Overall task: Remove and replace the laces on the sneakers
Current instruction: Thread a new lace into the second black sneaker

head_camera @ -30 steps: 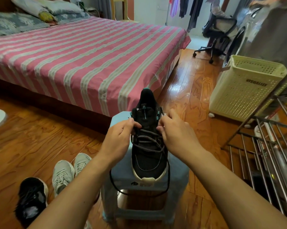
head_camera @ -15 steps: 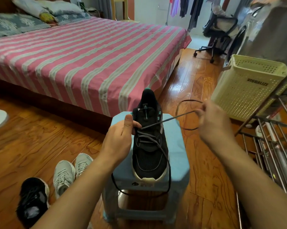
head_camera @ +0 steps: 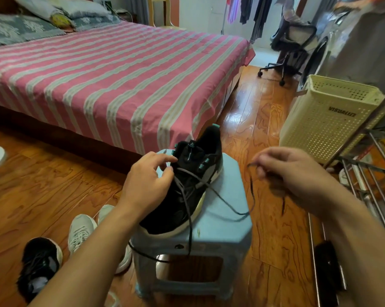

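Sneaker (head_camera: 187, 196) on the stool: black upper, teal eyelet tabs, cream sole, grey side panel; lace (head_camera: 222, 198): dark grey; stool (head_camera: 227, 220): pale blue; bedsheet (head_camera: 111, 78): pink with pale grey-white stripes; floor (head_camera: 43, 191): reddish-brown wood grain; laundry basket (head_camera: 320, 127): cream, perforated, dark lettering; floor sneakers: one black (head_camera: 39, 264), one pair light grey (head_camera: 81, 231); pillows (head_camera: 16, 28): grey with white floral print

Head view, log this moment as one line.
phase: unlacing | sneaker: on stool | left hand: on sneaker's laces | right hand: pinching lace end, out to the side | lace: partly threaded
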